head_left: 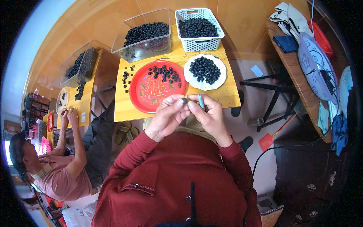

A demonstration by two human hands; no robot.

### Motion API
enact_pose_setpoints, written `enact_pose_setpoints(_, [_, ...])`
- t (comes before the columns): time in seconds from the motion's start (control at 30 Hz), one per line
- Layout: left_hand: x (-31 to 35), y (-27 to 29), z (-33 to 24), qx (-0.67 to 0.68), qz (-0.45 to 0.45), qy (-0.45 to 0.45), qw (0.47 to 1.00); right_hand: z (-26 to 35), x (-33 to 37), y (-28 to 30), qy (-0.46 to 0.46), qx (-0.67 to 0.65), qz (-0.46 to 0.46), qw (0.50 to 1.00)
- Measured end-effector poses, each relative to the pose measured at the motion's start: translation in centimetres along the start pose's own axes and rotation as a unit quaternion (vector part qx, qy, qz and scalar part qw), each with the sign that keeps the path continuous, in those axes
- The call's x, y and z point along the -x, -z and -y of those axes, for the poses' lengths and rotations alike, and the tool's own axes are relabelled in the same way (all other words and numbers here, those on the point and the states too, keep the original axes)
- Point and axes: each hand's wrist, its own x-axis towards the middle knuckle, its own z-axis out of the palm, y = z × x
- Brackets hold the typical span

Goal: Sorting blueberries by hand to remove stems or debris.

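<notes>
One small, dark, round bead-like piece [185, 101] is pinched in the fingers of the left hand [166, 115], above the near edge of a yellow wooden surface [232, 94]. The right hand [209, 117] has its fingers clamped on a slim, light-blue tool [200, 101], thumb beside the piece. Beyond are a round red plate [145, 96] and a scalloped white plate [224, 77]; farther out, a clear plastic bin [151, 48] and a perforated white basket [200, 46], all holding dark pieces.
</notes>
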Motion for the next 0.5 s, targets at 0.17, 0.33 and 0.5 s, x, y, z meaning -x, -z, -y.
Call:
enact_pose_setpoints(0.17, [-0.3,0.1,0.5,-0.012,-0.008,-0.011,1.000,0.0,0.3,0.0,0.173,0.213,0.012,0.962])
enact_pose_setpoints(0.33, [-0.5,0.2,0.9,-0.003,-0.006,-0.007,1.000,0.0,0.8,0.3,0.209,0.271,0.010,0.940])
enact_pose_setpoints(0.5, [-0.7,0.4,1.3,0.005,0.002,0.002,1.000,-0.2,1.1,0.7,0.216,0.298,0.005,0.930])
